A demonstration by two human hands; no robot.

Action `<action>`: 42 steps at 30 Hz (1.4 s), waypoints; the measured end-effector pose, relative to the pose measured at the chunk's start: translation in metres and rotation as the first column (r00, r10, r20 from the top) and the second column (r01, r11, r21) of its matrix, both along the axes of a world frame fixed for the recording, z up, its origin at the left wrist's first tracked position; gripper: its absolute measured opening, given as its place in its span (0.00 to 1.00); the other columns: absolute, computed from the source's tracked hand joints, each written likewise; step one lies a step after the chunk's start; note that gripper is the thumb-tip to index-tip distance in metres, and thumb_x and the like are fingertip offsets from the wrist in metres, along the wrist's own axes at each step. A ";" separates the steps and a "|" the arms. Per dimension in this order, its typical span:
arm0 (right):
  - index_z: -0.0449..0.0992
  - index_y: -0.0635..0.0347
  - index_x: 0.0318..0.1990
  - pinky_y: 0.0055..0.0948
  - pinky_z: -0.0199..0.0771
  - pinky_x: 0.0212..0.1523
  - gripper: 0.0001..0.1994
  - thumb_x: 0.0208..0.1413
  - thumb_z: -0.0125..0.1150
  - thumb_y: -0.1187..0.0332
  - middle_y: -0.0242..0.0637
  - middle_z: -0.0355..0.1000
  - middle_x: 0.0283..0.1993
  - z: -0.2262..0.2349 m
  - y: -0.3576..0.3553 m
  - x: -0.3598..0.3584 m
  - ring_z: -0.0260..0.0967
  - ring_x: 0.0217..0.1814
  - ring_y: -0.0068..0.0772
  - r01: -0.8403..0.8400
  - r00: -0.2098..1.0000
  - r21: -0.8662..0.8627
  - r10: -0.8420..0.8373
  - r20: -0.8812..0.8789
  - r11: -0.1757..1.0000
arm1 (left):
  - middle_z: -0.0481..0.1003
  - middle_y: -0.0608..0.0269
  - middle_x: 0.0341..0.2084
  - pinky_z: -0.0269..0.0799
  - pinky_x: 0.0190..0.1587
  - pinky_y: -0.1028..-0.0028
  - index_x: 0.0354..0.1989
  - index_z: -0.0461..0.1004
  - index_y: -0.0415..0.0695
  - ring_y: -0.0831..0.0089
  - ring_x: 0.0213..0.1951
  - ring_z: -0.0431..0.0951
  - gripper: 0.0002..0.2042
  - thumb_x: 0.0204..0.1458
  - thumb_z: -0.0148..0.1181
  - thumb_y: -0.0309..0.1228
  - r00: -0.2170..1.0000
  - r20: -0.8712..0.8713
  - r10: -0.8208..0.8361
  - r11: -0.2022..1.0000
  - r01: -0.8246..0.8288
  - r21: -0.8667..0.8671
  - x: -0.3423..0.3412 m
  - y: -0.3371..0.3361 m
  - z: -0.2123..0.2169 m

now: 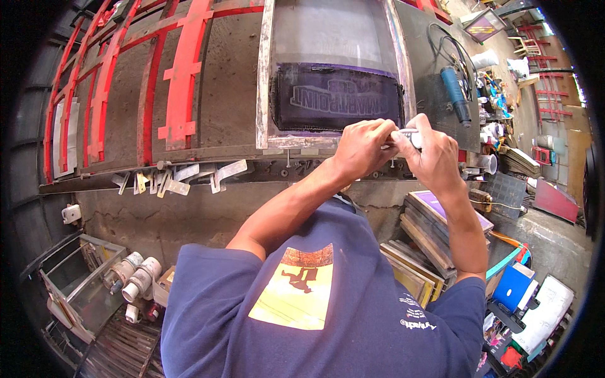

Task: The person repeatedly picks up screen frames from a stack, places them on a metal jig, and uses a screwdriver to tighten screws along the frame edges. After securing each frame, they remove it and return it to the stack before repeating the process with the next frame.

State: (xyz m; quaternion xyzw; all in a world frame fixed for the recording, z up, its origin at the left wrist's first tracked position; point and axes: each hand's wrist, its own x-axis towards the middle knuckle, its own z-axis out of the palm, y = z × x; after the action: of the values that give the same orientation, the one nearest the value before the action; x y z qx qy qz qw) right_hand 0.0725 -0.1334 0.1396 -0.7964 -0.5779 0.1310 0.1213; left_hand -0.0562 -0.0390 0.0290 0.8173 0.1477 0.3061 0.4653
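In front of my chest my two hands meet at the near right corner of a screen-printing frame [263,82]. The frame has pale, ink-stained wooden sides and a mesh with a dark purple block bearing faint lettering. My right hand [435,151] grips a small white object [411,136] with dark marks, mostly covered by the fingers, so its kind is unclear. Fingers of my left hand [365,148] are closed at its left end, pinched together. Whether the hands touch the frame's edge cannot be made out.
Red slotted metal rails [183,75] cross the bench at left. A blue, corded, hot-air-gun-like tool [455,94] lies right of the frame. Metal brackets [227,173] line the bench's near edge. Stacked frames [428,227] stand low right; paint-stained tubs [142,277] sit low left.
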 end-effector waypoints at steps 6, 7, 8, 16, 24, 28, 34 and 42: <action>0.70 0.58 0.41 0.46 0.75 0.32 0.12 0.59 0.62 0.61 0.46 0.76 0.28 0.011 0.007 0.004 0.77 0.31 0.54 -0.248 0.968 0.230 0.234 0.089 0.941 | 0.80 0.48 0.38 0.77 0.44 0.59 0.45 0.76 0.38 0.49 0.41 0.82 0.16 0.48 0.69 0.29 0.979 0.153 -0.137 0.988 0.146 -0.047 -0.005 0.011 0.002; 0.69 0.58 0.41 0.46 0.75 0.32 0.11 0.59 0.62 0.62 0.46 0.76 0.29 0.012 0.007 0.003 0.77 0.31 0.54 -0.242 0.970 0.209 0.227 0.091 0.947 | 0.79 0.48 0.38 0.77 0.45 0.60 0.48 0.75 0.38 0.48 0.43 0.81 0.18 0.47 0.68 0.27 0.985 0.093 -0.147 0.988 0.150 -0.027 -0.008 0.017 0.003; 0.69 0.59 0.41 0.46 0.75 0.34 0.11 0.58 0.62 0.63 0.46 0.75 0.31 0.011 0.005 0.001 0.77 0.33 0.53 -0.160 0.987 0.139 0.154 0.049 0.977 | 0.79 0.49 0.38 0.76 0.46 0.61 0.49 0.75 0.38 0.48 0.43 0.80 0.19 0.47 0.68 0.27 0.993 0.041 -0.111 0.994 0.112 -0.016 -0.008 0.016 0.004; 0.70 0.58 0.39 0.44 0.75 0.32 0.11 0.56 0.63 0.63 0.44 0.75 0.30 0.011 0.008 -0.010 0.77 0.31 0.51 -0.312 0.949 0.253 0.290 0.120 0.916 | 0.79 0.50 0.36 0.76 0.47 0.60 0.51 0.74 0.37 0.49 0.43 0.80 0.22 0.43 0.66 0.23 0.966 0.247 -0.081 0.997 0.076 0.031 -0.008 0.007 0.003; 0.70 0.60 0.41 0.44 0.76 0.35 0.12 0.57 0.63 0.64 0.45 0.74 0.31 0.008 -0.002 -0.018 0.77 0.34 0.51 -0.138 0.987 0.176 0.121 0.105 0.975 | 0.80 0.50 0.37 0.76 0.41 0.58 0.45 0.76 0.40 0.49 0.38 0.81 0.16 0.47 0.67 0.27 0.993 0.115 -0.032 0.999 0.034 -0.016 -0.007 -0.004 0.003; 0.70 0.62 0.44 0.46 0.76 0.36 0.13 0.57 0.62 0.64 0.46 0.74 0.32 0.014 -0.001 -0.012 0.77 0.35 0.54 -0.174 0.983 0.209 0.157 0.098 0.962 | 0.80 0.48 0.41 0.76 0.47 0.61 0.49 0.75 0.38 0.50 0.45 0.81 0.17 0.51 0.66 0.25 0.979 0.056 -0.195 0.976 0.200 -0.088 -0.014 0.016 0.007; 0.72 0.59 0.45 0.44 0.77 0.36 0.14 0.57 0.61 0.61 0.46 0.76 0.35 0.009 0.001 -0.011 0.78 0.36 0.54 -0.100 0.995 0.126 0.098 0.025 0.987 | 0.79 0.48 0.41 0.76 0.47 0.61 0.52 0.72 0.38 0.52 0.46 0.80 0.21 0.47 0.67 0.25 0.999 0.020 -0.040 0.999 0.040 -0.011 -0.005 0.009 0.013; 0.71 0.59 0.42 0.48 0.76 0.36 0.12 0.58 0.61 0.62 0.46 0.76 0.38 0.011 0.000 -0.013 0.78 0.36 0.55 0.002 1.000 0.005 -0.002 -0.002 1.000 | 0.79 0.50 0.40 0.75 0.45 0.58 0.47 0.74 0.41 0.50 0.44 0.80 0.17 0.47 0.67 0.28 0.991 -0.065 -0.115 0.993 0.117 0.026 -0.014 0.012 0.016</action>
State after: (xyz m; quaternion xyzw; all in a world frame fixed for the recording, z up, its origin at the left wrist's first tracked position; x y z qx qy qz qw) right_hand 0.0600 -0.1338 0.1504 -0.7966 -0.5772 0.1300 0.1239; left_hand -0.0705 -0.0269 0.0445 0.8406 0.1101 0.2544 0.4653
